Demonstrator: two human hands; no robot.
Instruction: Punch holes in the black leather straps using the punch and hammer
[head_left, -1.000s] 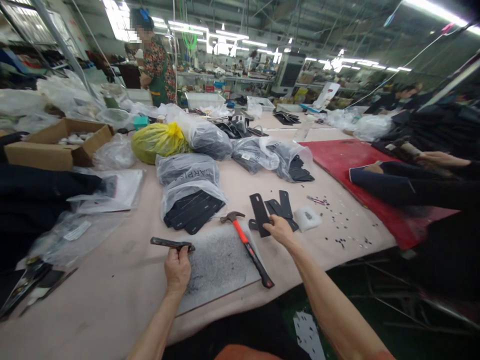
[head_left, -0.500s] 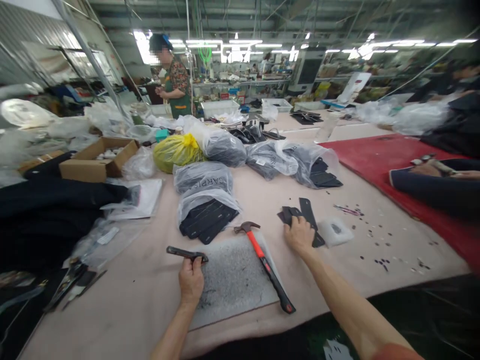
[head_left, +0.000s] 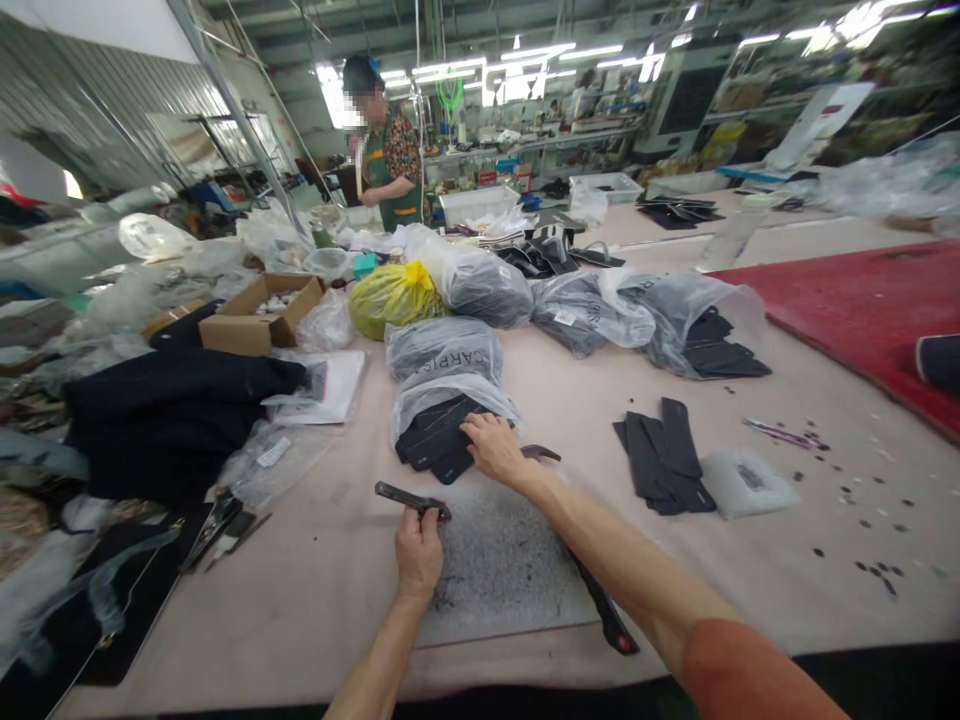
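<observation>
Between thumb and fingers, my left hand (head_left: 418,555) holds a dark metal tool (head_left: 411,500) over the left edge of a speckled grey board (head_left: 502,570). My right hand (head_left: 491,447) rests with spread fingers on black strips (head_left: 431,440) at the mouth of a clear plastic bag (head_left: 450,360). Under my right forearm lies a hammer (head_left: 611,615), its head and handle end showing. To the right, a loose pile of black strips (head_left: 652,460) lies beside a small white translucent packet (head_left: 750,485).
Filled bags (head_left: 581,315) and a yellow bag (head_left: 394,300) line the back. A cardboard box (head_left: 259,315) and black cloth (head_left: 180,410) are at left. Tweezers (head_left: 780,433) and small dark discs lie right, near a red surface (head_left: 862,310). A person (head_left: 394,160) stands beyond the table.
My right hand has left the loose pile of strips and moved left to the strips in the bag. The view has turned to the right. My left hand still holds the tool.
</observation>
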